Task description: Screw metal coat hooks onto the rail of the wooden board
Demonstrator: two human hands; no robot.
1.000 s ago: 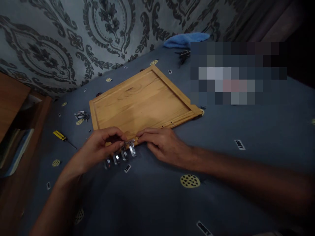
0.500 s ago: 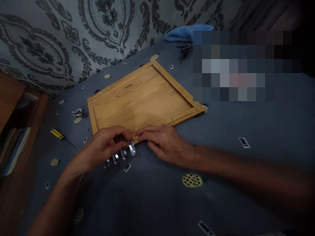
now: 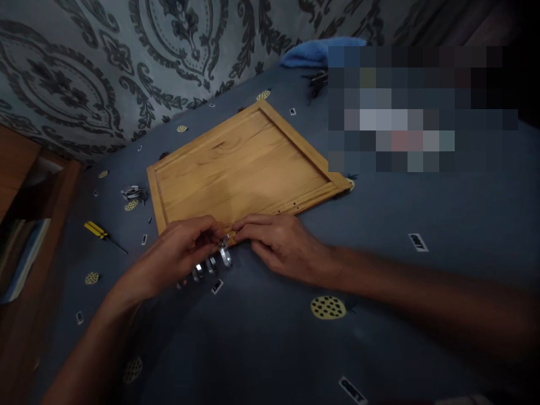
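Head view: left hand point(image 3: 177, 256) and right hand point(image 3: 276, 244) pinch a metal hook rack point(image 3: 213, 261) at the wooden panel's point(image 3: 240, 163) near edge, on a blue sheet point(image 3: 379, 270). Fingers hide the rack's top bar. A yellow screwdriver point(image 3: 99, 232) and a metal fitting point(image 3: 134, 193) lie left of the panel, and a blue cloth point(image 3: 316, 52) lies beyond it.

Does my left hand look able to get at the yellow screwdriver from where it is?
Probably yes. The yellow screwdriver lies on the blue cover left of the left hand, bare fabric between them. But the hand is pinching the metal hook rack and must let go first.
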